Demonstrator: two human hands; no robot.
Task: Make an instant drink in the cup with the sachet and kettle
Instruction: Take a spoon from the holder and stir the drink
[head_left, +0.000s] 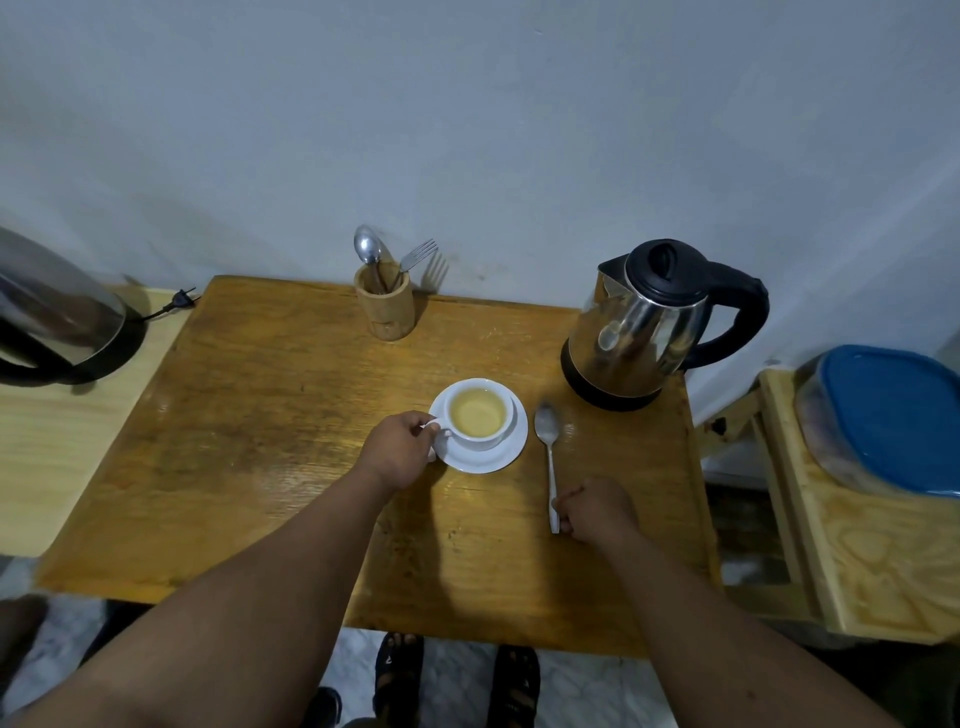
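While the left hand (400, 449) pinched the handle of the white cup (479, 414), the cup stood upright on its white saucer (480, 460) near the middle of the wooden table (249, 415). A pale yellow drink filled the cup nearly to the rim. To the right of the saucer, close to it but apart, a metal teaspoon (548, 452) lay flat on the table, bowl pointing toward the wall and handle toward the person. The right hand (597, 509) was curled around the near end of that handle, its fingers gripping the tip while the spoon rested on the wood. A stainless-steel electric kettle (649, 325) with a black lid, base and handle stood upright at the far right corner of the table, lid shut and handle turned to the right, well apart from the cup. At the far edge, against the wall, a bamboo utensil holder (384, 306) held a spoon and a fork upright. On a lighter surface to the left stood a second, blurred kettle (57, 317), with a loose black plug (179, 299) lying beside it. A wooden stand on the right carried a container with a blue lid (893, 415). No sachet could be made out.
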